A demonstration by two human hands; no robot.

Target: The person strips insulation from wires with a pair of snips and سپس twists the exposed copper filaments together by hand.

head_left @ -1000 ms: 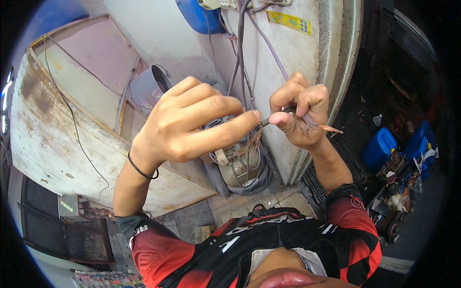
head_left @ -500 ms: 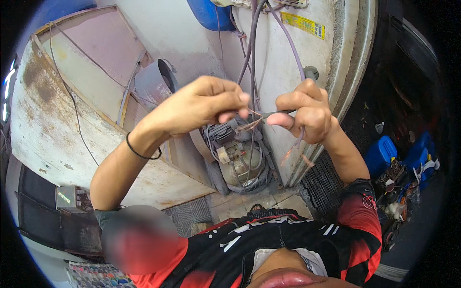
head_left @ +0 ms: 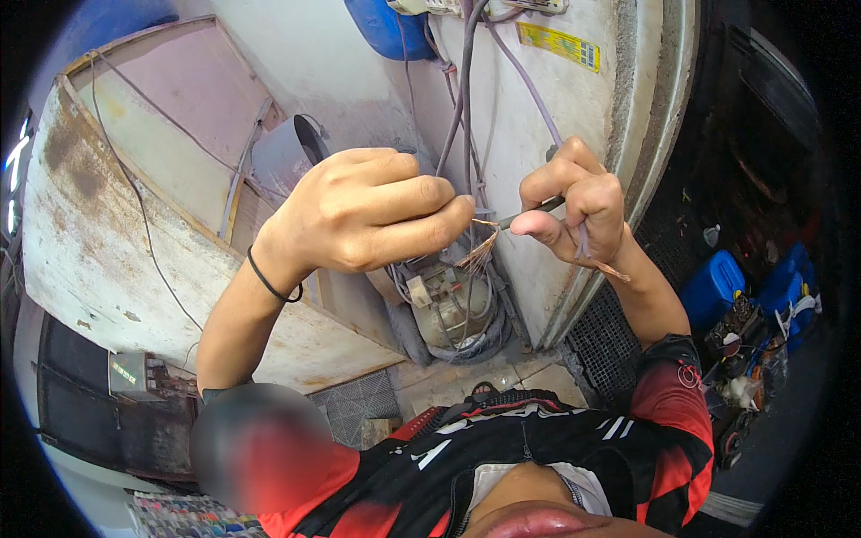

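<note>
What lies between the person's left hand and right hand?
In the head view, bare copper-coloured wire strands and a dark, round cable's tip lie between them.

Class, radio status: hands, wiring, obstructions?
Left fingers pinching copper strand; right fingers gripping dark cable, purple wire; loose strands hang alongside, no obstruction seen.

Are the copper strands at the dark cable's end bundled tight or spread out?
Mostly spread: copper strands fan down from the dark cable, while one thin bunch reaches the left hand.
</note>
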